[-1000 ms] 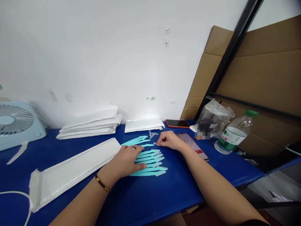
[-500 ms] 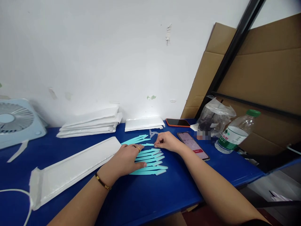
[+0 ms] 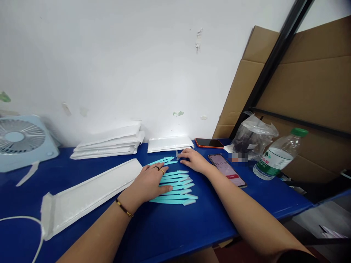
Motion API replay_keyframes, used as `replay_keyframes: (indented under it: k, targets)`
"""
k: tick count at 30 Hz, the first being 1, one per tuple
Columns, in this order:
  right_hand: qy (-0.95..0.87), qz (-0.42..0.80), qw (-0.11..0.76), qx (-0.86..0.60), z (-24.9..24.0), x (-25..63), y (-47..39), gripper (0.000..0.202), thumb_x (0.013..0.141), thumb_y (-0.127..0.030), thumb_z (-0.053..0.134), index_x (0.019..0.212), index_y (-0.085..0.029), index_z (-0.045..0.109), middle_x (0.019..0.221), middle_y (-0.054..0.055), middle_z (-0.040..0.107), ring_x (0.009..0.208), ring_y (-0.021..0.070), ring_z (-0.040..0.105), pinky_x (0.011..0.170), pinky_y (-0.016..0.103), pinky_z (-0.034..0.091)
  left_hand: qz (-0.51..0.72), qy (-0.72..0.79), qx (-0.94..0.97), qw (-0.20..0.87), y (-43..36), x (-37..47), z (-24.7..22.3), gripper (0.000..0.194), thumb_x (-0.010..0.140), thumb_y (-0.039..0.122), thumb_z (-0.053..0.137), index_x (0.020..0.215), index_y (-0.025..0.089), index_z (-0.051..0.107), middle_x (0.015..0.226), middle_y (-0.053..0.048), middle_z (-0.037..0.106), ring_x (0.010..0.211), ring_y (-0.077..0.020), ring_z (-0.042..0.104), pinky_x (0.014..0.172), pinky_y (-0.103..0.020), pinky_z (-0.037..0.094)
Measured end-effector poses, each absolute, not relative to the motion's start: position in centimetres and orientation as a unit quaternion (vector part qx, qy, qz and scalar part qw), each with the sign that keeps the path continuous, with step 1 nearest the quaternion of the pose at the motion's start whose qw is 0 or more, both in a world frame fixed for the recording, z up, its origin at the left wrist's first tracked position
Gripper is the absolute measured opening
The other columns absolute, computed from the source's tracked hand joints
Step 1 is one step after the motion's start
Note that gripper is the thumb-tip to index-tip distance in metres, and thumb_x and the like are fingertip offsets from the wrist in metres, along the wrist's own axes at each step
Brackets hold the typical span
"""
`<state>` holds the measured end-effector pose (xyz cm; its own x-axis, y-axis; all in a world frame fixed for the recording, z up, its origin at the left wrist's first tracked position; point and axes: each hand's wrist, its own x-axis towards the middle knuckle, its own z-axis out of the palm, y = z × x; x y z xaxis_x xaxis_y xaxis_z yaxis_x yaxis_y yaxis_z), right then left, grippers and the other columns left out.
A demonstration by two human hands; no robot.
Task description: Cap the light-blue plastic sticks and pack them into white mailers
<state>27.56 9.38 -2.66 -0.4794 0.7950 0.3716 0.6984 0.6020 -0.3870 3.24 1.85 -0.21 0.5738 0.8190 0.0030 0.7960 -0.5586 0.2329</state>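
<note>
Several thin turquoise blades with pale tips [image 3: 179, 185] lie fanned out on the blue table [image 3: 164, 223]. My left hand [image 3: 150, 182] rests palm down over their left ends, fingers apart and thumb on the lower blades. My right hand [image 3: 193, 160] is beyond the fan's upper right, its fingers apart beside small translucent pieces [image 3: 178, 155]. Left of my left hand lies a long white padded packet [image 3: 93, 199].
Folded white packets [image 3: 108, 140] and a smaller white packet [image 3: 170, 143] stand by the wall. A fan [image 3: 24, 142] is far left. Right are an orange-edged phone [image 3: 209, 143], a lit phone [image 3: 227, 170], a bagged cup [image 3: 251, 137] and a bottle [image 3: 279, 155].
My right hand has let go of a turquoise blade's tip and moved slightly up, its fingers opening towards the translucent pieces. That blade no longer sticks out between the others. The view has shifted slightly.
</note>
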Motion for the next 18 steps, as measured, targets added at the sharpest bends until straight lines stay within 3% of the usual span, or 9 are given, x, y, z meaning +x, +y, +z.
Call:
replay_keyframes:
  k: [5, 18]
  targets:
    - [-0.823, 0.168, 0.247, -0.483, -3.0, 28.0, 9.5, 0.019, 0.077, -0.033, 0.059, 0.077, -0.017, 0.070, 0.074, 0.003, 0.065, 0.066, 0.0130, 0.057, 0.062, 0.023, 0.040, 0.048, 0.454, 0.883, 0.106, 1.9, 3.2, -0.4, 0.067, 0.077, 0.063, 0.041, 0.132, 0.024, 0.039, 0.134, -0.008, 0.045, 0.124, -0.0249, 0.038, 0.100, -0.039, 0.025]
    - [-0.839, 0.197, 0.247, -0.443, -2.7, 28.4, 8.6, 0.017, 0.068, -0.033, 0.069, 0.079, -0.021, 0.074, 0.072, 0.001, 0.065, 0.064, 0.0114, 0.057, 0.058, 0.022, 0.040, 0.051, 0.442, 0.887, 0.122, 1.5, 3.5, -0.3, 0.068, 0.074, 0.065, 0.044, 0.130, 0.025, 0.041, 0.132, -0.007, 0.047, 0.124, -0.0256, 0.039, 0.100, -0.040, 0.026]
